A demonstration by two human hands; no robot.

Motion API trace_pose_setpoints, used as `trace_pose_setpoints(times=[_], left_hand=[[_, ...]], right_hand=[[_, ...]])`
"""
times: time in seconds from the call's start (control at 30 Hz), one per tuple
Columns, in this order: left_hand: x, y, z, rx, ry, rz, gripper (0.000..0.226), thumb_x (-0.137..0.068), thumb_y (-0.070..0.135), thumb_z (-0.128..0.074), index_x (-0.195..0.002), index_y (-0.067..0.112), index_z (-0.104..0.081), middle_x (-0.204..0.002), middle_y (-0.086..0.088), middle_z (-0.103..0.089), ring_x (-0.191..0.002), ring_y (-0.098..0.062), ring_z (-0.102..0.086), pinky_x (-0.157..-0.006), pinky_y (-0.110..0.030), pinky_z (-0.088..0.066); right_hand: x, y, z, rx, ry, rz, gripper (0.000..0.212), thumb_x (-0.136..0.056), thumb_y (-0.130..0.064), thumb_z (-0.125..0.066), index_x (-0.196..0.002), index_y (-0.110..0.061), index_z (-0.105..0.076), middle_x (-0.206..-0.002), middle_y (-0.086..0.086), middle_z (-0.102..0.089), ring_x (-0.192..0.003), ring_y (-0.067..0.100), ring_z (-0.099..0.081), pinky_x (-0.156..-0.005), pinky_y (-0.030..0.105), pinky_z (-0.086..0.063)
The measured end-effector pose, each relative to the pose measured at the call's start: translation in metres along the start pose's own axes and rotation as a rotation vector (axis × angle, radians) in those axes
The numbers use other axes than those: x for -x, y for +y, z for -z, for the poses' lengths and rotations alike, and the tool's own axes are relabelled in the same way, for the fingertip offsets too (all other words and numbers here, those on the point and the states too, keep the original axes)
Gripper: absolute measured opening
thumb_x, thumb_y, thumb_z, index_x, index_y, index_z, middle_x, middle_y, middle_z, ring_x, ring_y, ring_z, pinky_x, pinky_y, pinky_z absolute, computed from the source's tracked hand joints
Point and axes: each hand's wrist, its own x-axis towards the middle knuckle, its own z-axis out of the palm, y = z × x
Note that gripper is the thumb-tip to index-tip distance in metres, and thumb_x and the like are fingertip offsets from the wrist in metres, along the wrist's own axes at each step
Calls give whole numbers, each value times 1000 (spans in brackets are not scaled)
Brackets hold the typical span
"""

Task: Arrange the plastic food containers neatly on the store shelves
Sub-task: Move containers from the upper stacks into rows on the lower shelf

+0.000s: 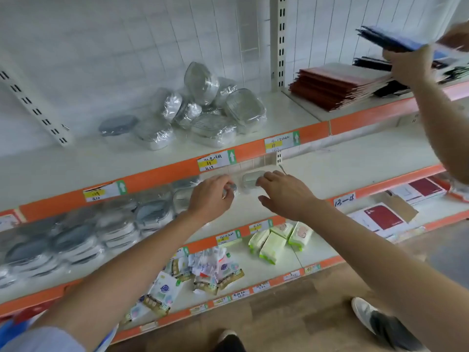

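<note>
Reaching for a small container at the back of the middle shelf

Our right hand (284, 193), fingers spread, touches the light, stiff, slick container (251, 179) under the price label (214, 161); our left hand (212, 195) pinches something wrapped. We'd grasp it by its sides.

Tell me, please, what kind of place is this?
Most likely a shop aisle: tiered shelves with orange edges, handwritten price labels on them, and wrapped plastic containers and wipe packs laid out as stock.

Middle shelf (342, 171) — wrapped containers (106, 224) rowed at left.
</note>
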Motion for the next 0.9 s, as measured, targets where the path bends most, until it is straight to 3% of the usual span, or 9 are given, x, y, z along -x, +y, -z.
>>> trace_pose_setpoints(times=[0.13, 0.33, 0.5, 0.63, 0.7, 0.77, 0.83, 0.9], left_hand=[[-16, -2, 37, 34, 143, 38, 17, -84, 15, -57, -97, 14, -68, -82, 3, -67, -75, -20, -63, -67, -29, -48], [-35, -48, 70, 65, 186, 121, 18, -84, 16, -59, -101, 13, -65, -95, 0, -66, -86, -18, -61, -73, -28, -45], [-66, -111, 86, -14, 138, 141, 26, -83, 14, -61, -108, 7, -64, -112, -10, -60, -110, -26, -52, -91, -31, -38], [-102, -154, 95, -90, 148, 171, 37, -83, 17, -62, -118, 3, -59, -121, -18, -51, -117, -33, -46, -99, -35, -33], [-117, -172, 98, -120, 77, 200, 50, -88, 25, -59, -130, 0, -48, -137, -20, -43, -130, -30, -37, -108, -34, -28], [-127, -188, 97, -191, -108, 219, 68, -93, 38, -52, -145, 2, -28, -155, -14, -22, -143, -24, -19, -116, -35, -16], [-129, -202, 93, -266, -255, 183, 80, -92, 48, -49, -151, 9, -11, -160, -6, -5, -147, -20, -4, -118, -38, -5], [-130, -209, 97, -283, -338, 155, 91, -83, 56, -47, -153, 15, -6, -160, -1, -1, -147, -18, -1, -118, -37, -4]], right_hand=[[-15, -7, 36, 57, 32, 39, 38, -96, -31, -45, -130, -12, -45, -127, 5, -49, -121, 23, -42, -92, 36, -42], [-74, -29, 60, 56, 52, 23, 41, -96, -32, -46, -133, -14, -44, -129, 5, -48, -123, 22, -41, -94, 35, -38], [-116, -41, 52, 14, 34, -14, 46, -95, -33, -49, -137, -14, -41, -134, 3, -45, -128, 21, -37, -100, 34, -38], [-147, -43, 47, 14, 58, -58, 49, -94, -33, -51, -136, -12, -41, -135, 4, -42, -127, 22, -37, -101, 33, -35], [-166, -44, 48, 22, 91, -82, 53, -93, -35, -52, -139, -12, -38, -141, 6, -36, -131, 24, -32, -106, 35, -30], [-183, -45, 45, 31, 106, -135, 56, -93, -39, -51, -140, -14, -36, -148, 8, -28, -135, 26, -27, -109, 37, -26], [-196, -46, 37, 21, 74, -204, 54, -93, -42, -49, -138, -15, -38, -151, 10, -22, -137, 29, -23, -110, 40, -23], [-206, -45, 28, 25, 44, -244, 51, -92, -43, -50, -133, -15, -38, -149, 14, -25, -137, 31, -24, -111, 41, -21]])
